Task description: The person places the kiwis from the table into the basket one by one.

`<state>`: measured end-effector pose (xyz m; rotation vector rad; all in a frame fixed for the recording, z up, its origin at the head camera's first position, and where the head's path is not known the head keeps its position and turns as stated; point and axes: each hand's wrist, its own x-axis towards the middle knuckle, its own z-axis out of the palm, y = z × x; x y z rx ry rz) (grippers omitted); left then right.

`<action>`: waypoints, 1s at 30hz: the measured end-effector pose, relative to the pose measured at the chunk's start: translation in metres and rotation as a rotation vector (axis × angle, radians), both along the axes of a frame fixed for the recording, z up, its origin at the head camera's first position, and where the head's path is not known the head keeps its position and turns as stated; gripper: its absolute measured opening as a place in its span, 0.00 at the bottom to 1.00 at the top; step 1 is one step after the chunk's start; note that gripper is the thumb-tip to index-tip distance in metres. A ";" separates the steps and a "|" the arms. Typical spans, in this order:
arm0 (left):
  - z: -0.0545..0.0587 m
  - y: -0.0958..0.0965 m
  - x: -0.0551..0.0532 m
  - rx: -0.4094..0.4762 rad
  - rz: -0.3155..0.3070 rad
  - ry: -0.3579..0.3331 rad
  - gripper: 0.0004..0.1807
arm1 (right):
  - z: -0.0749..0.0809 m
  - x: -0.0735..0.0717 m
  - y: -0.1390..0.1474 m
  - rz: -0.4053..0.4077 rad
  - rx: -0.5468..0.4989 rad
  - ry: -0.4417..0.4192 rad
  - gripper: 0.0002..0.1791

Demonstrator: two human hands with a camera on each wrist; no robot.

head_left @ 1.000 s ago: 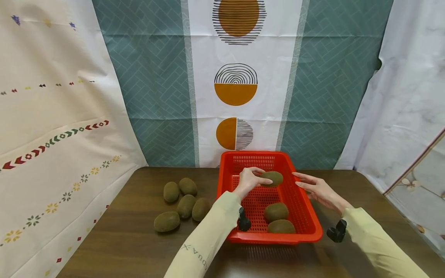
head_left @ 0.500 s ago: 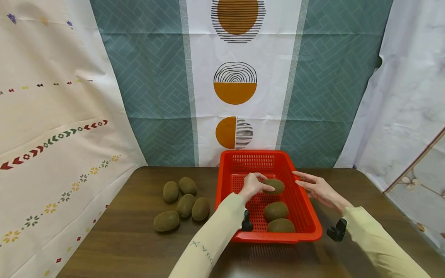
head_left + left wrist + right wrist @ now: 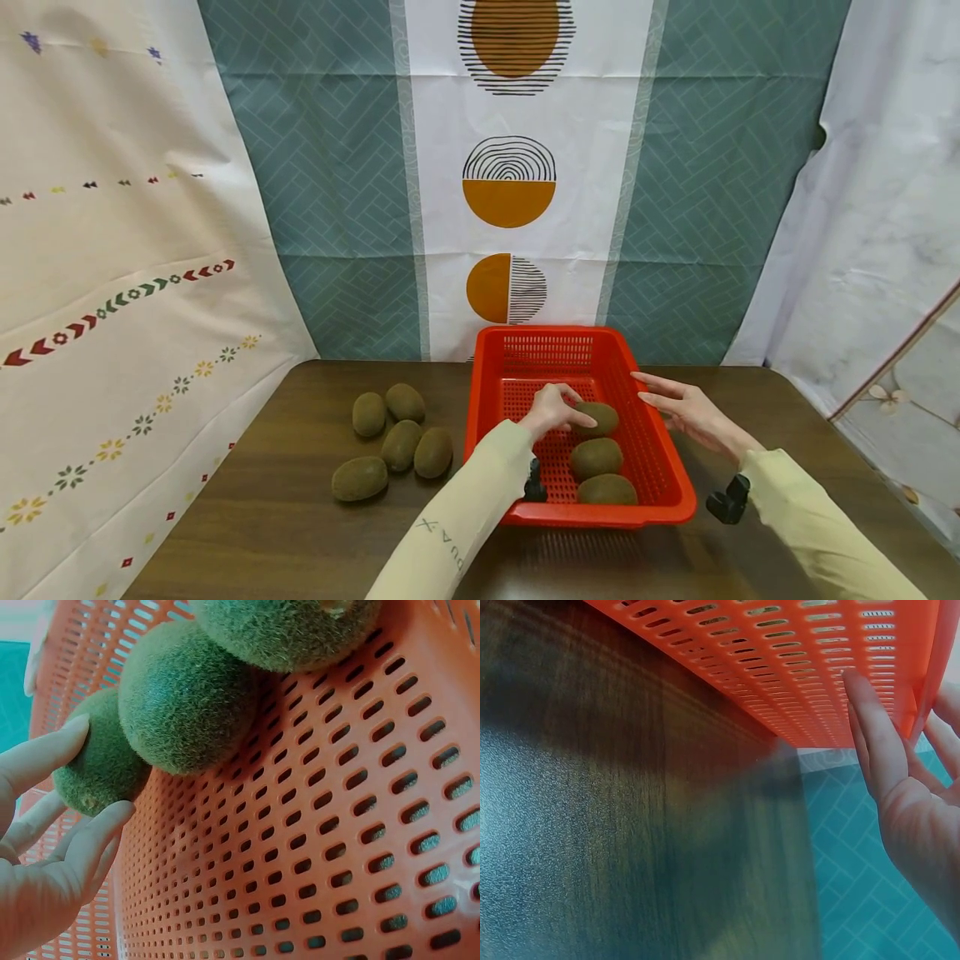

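My left hand (image 3: 553, 411) pinches a brown, fuzzy kiwi (image 3: 597, 419) low inside a red plastic basket (image 3: 480, 367). In the left wrist view, thumb and fingertips lie against the sides of this kiwi (image 3: 101, 754). Two more kiwis, the middle one (image 3: 597, 459) and the front one (image 3: 607, 489), lie in line with it along the basket's right side. My right hand (image 3: 693, 414) holds the basket's right rim. The right wrist view shows fingers (image 3: 881, 742) on the outer wall and others beyond the rim.
Several loose kiwis (image 3: 401, 446) lie on the brown wooden table (image 3: 247, 517), left of the basket. A patterned cloth (image 3: 337, 208) hangs behind the table, with light cloths at both sides. The basket's walls and floor are slotted.
My left hand has lowered the kiwi into the basket and brought it nearer, close behind the other two kiwis. The right hand has stayed at the rim.
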<state>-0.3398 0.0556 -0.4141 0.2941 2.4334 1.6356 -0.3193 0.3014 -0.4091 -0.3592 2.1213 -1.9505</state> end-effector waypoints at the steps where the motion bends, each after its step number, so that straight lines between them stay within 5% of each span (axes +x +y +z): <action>1: -0.001 0.000 0.000 0.004 -0.010 -0.007 0.17 | 0.000 0.000 0.000 -0.001 0.000 0.000 0.30; 9: -0.005 0.000 -0.002 0.007 -0.077 -0.018 0.17 | 0.000 0.000 0.000 0.016 0.007 0.007 0.30; 30: -0.001 0.002 0.005 -0.025 -0.120 -0.089 0.17 | 0.001 0.000 0.001 0.003 0.012 0.019 0.30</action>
